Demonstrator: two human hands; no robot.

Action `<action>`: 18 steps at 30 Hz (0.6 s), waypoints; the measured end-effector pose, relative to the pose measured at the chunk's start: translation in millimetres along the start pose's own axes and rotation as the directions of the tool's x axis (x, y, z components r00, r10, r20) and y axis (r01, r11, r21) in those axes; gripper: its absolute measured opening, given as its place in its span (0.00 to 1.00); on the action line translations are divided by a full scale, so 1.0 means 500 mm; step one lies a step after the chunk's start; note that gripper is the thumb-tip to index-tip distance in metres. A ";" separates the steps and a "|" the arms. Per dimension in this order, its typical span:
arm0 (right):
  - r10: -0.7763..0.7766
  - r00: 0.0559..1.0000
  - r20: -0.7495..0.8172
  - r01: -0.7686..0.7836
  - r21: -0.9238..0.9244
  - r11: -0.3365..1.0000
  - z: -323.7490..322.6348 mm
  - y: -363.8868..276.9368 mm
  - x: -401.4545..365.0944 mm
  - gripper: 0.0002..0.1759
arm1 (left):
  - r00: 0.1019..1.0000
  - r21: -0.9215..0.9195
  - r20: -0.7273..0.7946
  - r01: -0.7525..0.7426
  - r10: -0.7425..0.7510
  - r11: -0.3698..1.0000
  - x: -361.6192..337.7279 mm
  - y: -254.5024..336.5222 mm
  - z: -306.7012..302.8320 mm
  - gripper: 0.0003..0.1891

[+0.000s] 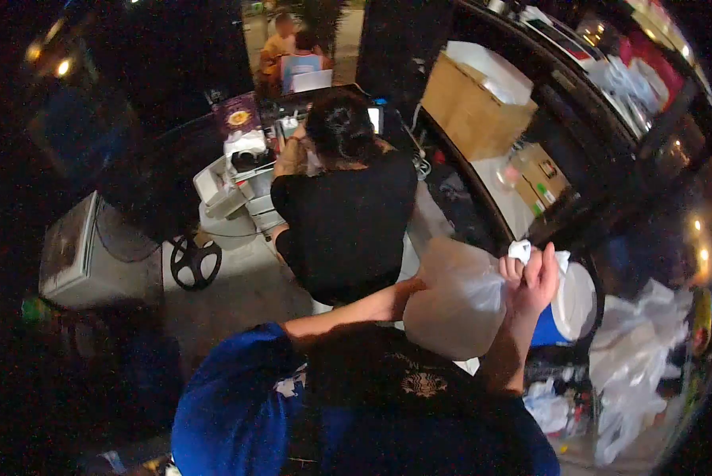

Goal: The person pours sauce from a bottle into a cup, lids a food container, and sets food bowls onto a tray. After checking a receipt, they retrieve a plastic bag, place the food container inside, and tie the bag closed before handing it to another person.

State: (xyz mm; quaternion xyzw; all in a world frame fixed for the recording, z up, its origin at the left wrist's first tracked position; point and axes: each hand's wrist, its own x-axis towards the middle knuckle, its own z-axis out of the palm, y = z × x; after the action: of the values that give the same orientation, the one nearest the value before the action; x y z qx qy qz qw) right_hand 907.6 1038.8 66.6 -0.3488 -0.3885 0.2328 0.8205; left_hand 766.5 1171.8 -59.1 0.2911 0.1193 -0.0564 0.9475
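Observation:
A full, whitish plastic bag (459,301) hangs in front of my dark apron. My right hand (531,274) is closed around its gathered neck, and white ends of the plastic stick out between and beside the fingers. My left forearm (356,309) reaches across to the bag's far side. Behind the bag my left hand is hidden, so its fingers do not show. What the bag contains cannot be made out. Just beyond my right hand stands a blue bucket with a white lid (574,303).
A person in a black shirt (344,226) sits close ahead at a counter. Cardboard boxes (479,111) line the right-hand shelf. Loose plastic bags (638,357) hang at the lower right. On the left are a white appliance (74,246) and a black handwheel (196,262).

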 end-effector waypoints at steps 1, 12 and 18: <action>0.009 0.999 0.036 -0.008 -0.010 1.000 -0.010 -0.004 0.007 0.32 | 1.000 -0.024 -0.003 0.028 -0.028 0.999 0.035 -0.017 -0.028 0.22; 0.332 0.918 -0.219 -0.261 0.296 0.919 -0.176 0.033 0.030 0.20 | 0.966 -0.262 -0.087 -0.257 0.242 0.930 0.122 -0.148 -0.022 0.32; 0.241 0.963 0.124 -0.244 0.016 0.970 -0.148 0.008 0.024 0.31 | 0.933 -0.276 -0.214 -0.341 0.288 0.899 0.098 -0.199 0.009 0.32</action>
State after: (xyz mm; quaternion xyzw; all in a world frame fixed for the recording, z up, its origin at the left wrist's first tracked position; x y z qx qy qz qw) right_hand 973.4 1020.1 35.6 -0.3661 -0.3884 0.3582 0.7660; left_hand 797.3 1085.3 -121.9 0.1586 0.1572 0.1419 0.9644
